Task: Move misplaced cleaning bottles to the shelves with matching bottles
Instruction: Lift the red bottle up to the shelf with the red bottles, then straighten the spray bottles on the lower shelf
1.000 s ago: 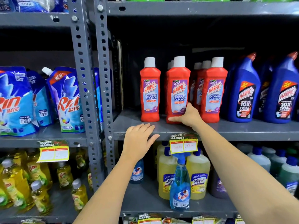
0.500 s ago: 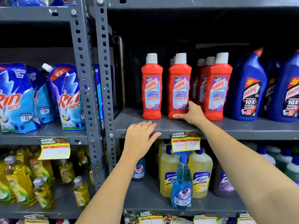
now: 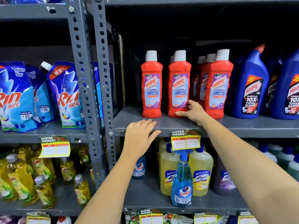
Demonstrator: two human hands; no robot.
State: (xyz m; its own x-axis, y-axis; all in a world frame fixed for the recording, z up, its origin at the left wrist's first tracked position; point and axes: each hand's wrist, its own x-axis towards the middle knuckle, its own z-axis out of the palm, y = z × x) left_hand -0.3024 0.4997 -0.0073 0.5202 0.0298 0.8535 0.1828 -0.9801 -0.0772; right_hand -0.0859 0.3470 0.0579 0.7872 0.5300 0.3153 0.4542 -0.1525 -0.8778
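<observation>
Several red Harpic bathroom cleaner bottles with white caps stand on the grey middle shelf. My right hand wraps the lower right corner of the middle front red Harpic bottle, thumb along its front base and fingers on its side. That bottle stands upright on the shelf between another red bottle and a third. My left hand lies palm down on the shelf's front edge, fingers apart and holding nothing.
Blue Harpic bottles stand to the right on the same shelf. Below are a blue Colin spray bottle and yellow Lizol bottles. Left of the grey upright post are Rin pouches and yellow Vim bottles.
My right hand has slid from across the bottle's front base to its right corner. The bottle stands slightly further back. My left hand has stayed on the shelf edge.
</observation>
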